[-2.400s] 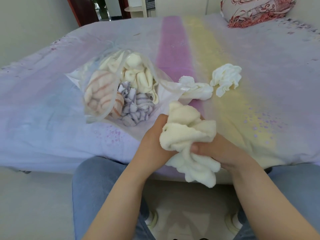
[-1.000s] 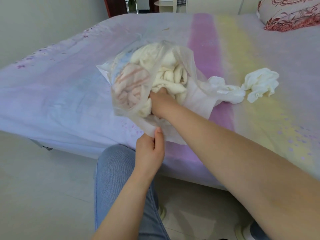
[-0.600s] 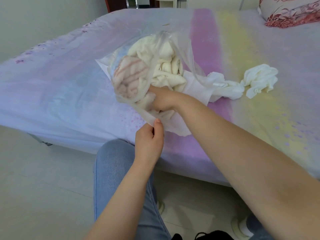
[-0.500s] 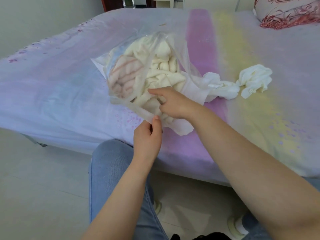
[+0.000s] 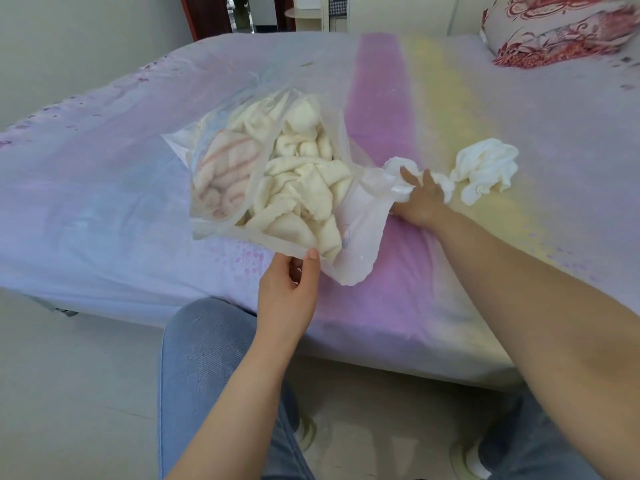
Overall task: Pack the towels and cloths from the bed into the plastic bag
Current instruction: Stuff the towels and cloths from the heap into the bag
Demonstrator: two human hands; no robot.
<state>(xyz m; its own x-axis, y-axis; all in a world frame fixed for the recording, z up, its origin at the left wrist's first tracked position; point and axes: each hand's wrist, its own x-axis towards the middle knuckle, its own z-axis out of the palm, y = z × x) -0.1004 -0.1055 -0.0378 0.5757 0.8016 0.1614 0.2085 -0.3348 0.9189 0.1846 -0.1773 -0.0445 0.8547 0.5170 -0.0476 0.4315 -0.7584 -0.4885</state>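
A clear plastic bag (image 5: 221, 223) lies on the bed (image 5: 104, 202), its mouth facing me. Inside sit a cream towel (image 5: 301, 192) and a pink-striped towel (image 5: 221, 174). My left hand (image 5: 287, 292) pinches the bag's near rim and holds the mouth up. To the right of the bag, my right hand (image 5: 420, 199) rests on a small white cloth (image 5: 403, 169), fingers spread over it, grip unclear. A second white cloth (image 5: 485, 169) lies loose further right, apart from the hand.
A red-patterned pillow (image 5: 554, 29) lies at the bed's far right corner. My knees in blue jeans (image 5: 207, 358) are close to the bed's near edge, above a pale tiled floor (image 5: 69, 393). A doorway (image 5: 242, 12) is behind the bed.
My right hand pushed the cream towel into the bag, came out and reached right onto the small white cloth. My left hand has kept hold of the bag's rim.
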